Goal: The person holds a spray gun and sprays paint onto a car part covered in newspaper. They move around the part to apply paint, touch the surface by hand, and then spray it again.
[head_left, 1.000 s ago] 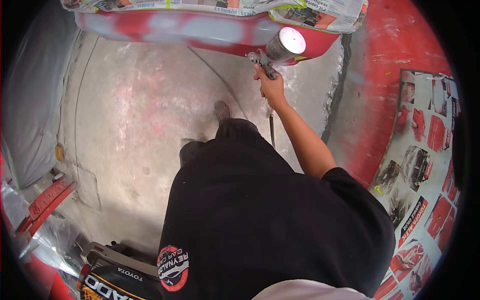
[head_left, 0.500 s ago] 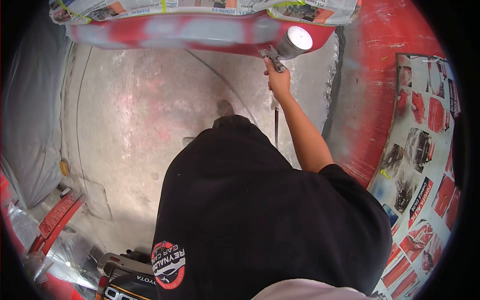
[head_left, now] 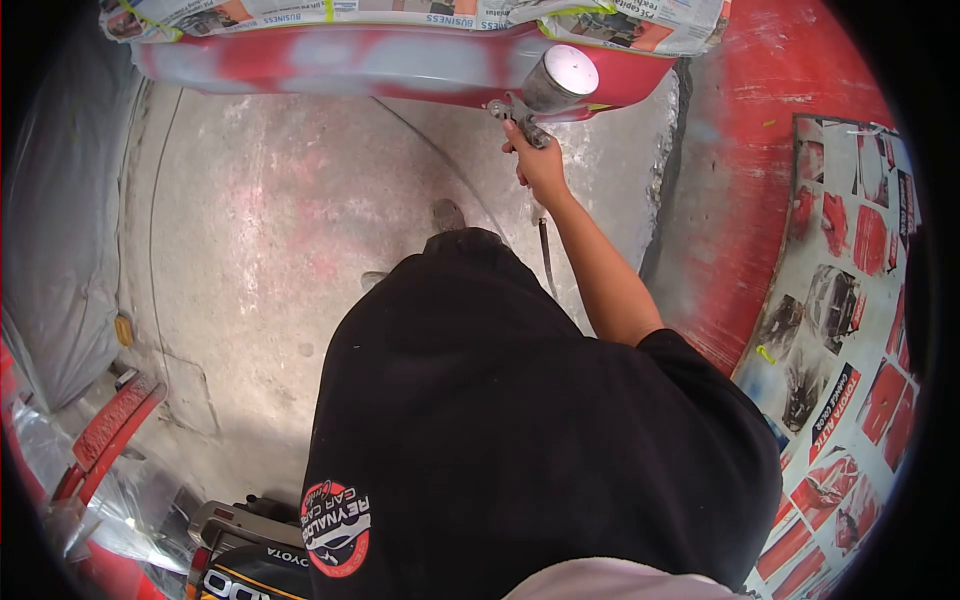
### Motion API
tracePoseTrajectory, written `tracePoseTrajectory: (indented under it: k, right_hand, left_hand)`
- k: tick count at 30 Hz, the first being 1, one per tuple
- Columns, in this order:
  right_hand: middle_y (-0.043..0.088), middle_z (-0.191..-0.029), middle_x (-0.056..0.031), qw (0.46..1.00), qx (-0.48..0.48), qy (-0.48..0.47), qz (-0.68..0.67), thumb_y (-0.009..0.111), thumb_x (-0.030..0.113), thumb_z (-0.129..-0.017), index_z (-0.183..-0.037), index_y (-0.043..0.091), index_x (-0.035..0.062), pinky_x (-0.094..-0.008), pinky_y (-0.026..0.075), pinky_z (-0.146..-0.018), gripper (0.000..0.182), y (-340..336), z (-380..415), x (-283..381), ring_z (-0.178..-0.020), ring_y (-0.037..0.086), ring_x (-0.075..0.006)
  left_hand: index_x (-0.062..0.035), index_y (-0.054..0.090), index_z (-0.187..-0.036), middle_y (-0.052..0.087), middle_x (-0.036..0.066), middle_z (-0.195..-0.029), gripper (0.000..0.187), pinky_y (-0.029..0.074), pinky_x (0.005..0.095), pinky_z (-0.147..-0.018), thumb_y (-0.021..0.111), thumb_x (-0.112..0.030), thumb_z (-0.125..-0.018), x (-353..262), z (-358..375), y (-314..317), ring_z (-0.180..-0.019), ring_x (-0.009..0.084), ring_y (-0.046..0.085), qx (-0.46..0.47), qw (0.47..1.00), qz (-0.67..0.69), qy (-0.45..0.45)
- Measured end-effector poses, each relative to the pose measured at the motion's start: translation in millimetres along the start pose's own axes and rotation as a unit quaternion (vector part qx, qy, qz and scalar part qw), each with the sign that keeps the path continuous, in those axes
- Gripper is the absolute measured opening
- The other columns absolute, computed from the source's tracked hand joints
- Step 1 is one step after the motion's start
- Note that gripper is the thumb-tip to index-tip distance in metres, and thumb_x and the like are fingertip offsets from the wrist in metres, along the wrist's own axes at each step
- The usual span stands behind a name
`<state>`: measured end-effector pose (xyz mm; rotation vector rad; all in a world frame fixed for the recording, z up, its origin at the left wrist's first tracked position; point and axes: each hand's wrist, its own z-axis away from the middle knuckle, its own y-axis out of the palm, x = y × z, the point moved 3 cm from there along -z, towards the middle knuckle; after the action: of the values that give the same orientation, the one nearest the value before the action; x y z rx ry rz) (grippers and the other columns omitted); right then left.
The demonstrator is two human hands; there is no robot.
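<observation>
My right hand [head_left: 539, 168] is wrapped round the handle of a spray gun [head_left: 520, 115], holding it out at arm's length. A metal cup with a white top [head_left: 568, 73] sits on the gun. The gun is close to the lower edge of a bumper [head_left: 400, 62], which shows red with patches of grey. An air hose [head_left: 546, 250] hangs down below my hand. My left hand does not appear in the picture.
Newspaper [head_left: 430, 12] with yellow-green tape covers the area above the bumper. A poster [head_left: 835, 300] lines the red wall [head_left: 745, 200] at right. Grey plastic sheeting [head_left: 65, 200] hangs at left. A red part [head_left: 115, 425] and a Toyota-marked item [head_left: 255, 555] lie at lower left. A cable crosses the concrete floor [head_left: 260, 220].
My right hand has moved the spray gun to the left along the bumper and slightly upward. The gun's cup tilts a little more. The hose has swung with it.
</observation>
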<state>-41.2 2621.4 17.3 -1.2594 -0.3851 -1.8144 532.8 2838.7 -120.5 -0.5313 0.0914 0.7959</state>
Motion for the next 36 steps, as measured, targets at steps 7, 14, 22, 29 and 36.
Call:
tracePoseTrajectory:
  k: [7, 14, 22, 29, 36]
  right_hand:
    - [0.064, -0.069, -0.0050, 0.996, -0.085, -0.008, 0.031, 0.072, 0.048, -0.092, -0.084, 0.067, 0.0004, -0.0291, 0.033, -0.036, 0.048, -25.6, 1.1, -23.8, -0.038, 0.044, -0.0100]
    - [0.069, -0.082, -0.0111, 0.996, -0.083, 0.022, -0.025, 0.071, 0.048, -0.093, -0.098, 0.066, -0.0010, -0.0289, 0.033, -0.036, 0.049, -30.1, 20.2, -39.9, -0.037, 0.043, -0.0108]
    - [0.067, -0.085, -0.0106, 0.998, 0.047, 0.000, -0.036, 0.069, 0.045, -0.095, -0.105, 0.064, 0.0027, -0.0270, 0.033, -0.038, 0.044, 51.8, 65.0, -23.5, -0.040, 0.045, -0.0105]
    - [0.068, -0.086, -0.0087, 0.995, 0.102, -0.012, -0.017, 0.068, 0.047, -0.096, -0.105, 0.064, 0.0038, -0.0269, 0.034, -0.039, 0.044, 134.2, 129.7, -7.5, -0.041, 0.045, -0.0107]
    - [0.068, -0.085, -0.0088, 0.994, 0.095, -0.044, -0.029, 0.068, 0.049, -0.095, -0.104, 0.064, 0.0046, -0.0279, 0.033, -0.039, 0.046, 185.1, 154.2, 18.7, -0.041, 0.044, -0.0117]
  left_hand:
    - [0.0031, 0.066, -0.075, 0.064, 0.011, -0.065, 0.059, 0.046, 0.0374, -0.058, 0.061, -0.051, -0.098, 8.7, 2.1, -7.0, -0.058, 0.0188, 0.056, -0.013, 1.000, -0.001, 0.009]
    - [0.0029, 0.065, -0.075, 0.064, 0.010, -0.064, 0.058, 0.046, 0.0373, -0.058, 0.062, -0.050, -0.098, 38.1, -4.2, -6.9, -0.058, 0.0186, 0.056, -0.042, 0.999, 0.015, 0.021]
    - [0.0020, 0.065, -0.075, 0.064, 0.010, -0.065, 0.054, 0.046, 0.0364, -0.057, 0.064, -0.047, -0.097, 36.9, -7.5, -33.1, -0.059, 0.0174, 0.057, -0.089, 0.987, 0.108, 0.076]
    - [-0.0035, 0.065, -0.087, 0.070, 0.007, -0.081, 0.038, 0.051, 0.0299, -0.057, 0.069, -0.041, -0.095, 68.6, 29.0, -104.5, -0.067, 0.0163, 0.067, -0.111, 0.969, 0.218, 0.034]
    - [-0.0033, 0.064, -0.084, 0.068, 0.008, -0.072, 0.043, 0.049, 0.0333, -0.048, 0.064, -0.045, -0.096, 279.9, -23.8, -86.9, -0.060, 0.0184, 0.064, -0.071, 0.933, 0.333, -0.119]
